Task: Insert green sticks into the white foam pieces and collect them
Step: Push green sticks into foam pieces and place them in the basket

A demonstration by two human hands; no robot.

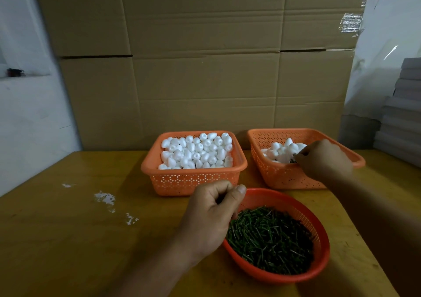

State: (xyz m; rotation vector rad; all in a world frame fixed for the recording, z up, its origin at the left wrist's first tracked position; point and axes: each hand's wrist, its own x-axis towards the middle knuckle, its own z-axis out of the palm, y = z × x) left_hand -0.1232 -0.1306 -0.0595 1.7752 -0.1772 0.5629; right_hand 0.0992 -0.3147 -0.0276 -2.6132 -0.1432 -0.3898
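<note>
A square orange basket (193, 180) at centre holds several plain white foam pieces (196, 152). To its right, a second orange basket (284, 176) contains a smaller heap of foam pieces (282, 151). Nearest me, a round red-orange basket (319, 264) is full of short green sticks (271, 239). My left hand (211, 212) hovers over that basket's left rim, fingers curled, and I see nothing in it. My right hand (323, 160) reaches into the right basket and pinches a dark green stick (292, 160) at the edge of the foam heap.
The baskets stand on a yellow wooden table (68, 239) with white foam crumbs (104, 197) on its left part. A cardboard wall (205, 69) rises behind the baskets. Grey boxes (403, 114) are stacked at the far right.
</note>
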